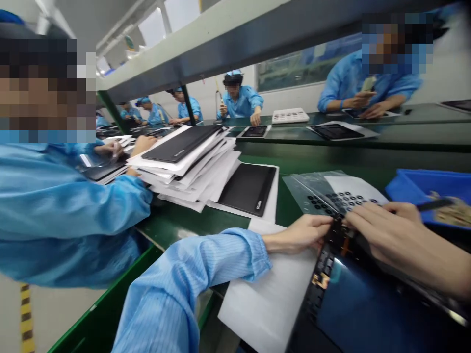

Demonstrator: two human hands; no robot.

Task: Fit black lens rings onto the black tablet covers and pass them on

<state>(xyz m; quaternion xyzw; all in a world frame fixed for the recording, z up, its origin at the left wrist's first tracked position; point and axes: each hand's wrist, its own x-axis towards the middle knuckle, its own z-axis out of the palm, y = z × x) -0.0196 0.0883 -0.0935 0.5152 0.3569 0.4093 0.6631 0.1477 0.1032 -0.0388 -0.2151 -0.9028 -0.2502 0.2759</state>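
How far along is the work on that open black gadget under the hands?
Looks done: closed black gadgets sit stacked in a pile, with another closed gadget beside them. In hand: the left hand and right hand both press at the top edge of the open gadget, its inner parts showing. Left, probably: its back is not yet covered, and the dot sheet holds many black dots.

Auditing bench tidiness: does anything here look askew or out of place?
Yes: the stack of white sheets and dark panels beside the co-worker's sleeve is fanned out crookedly, layers offset sideways. The opened device under the left hand and right hand lies flat on its white sheet.
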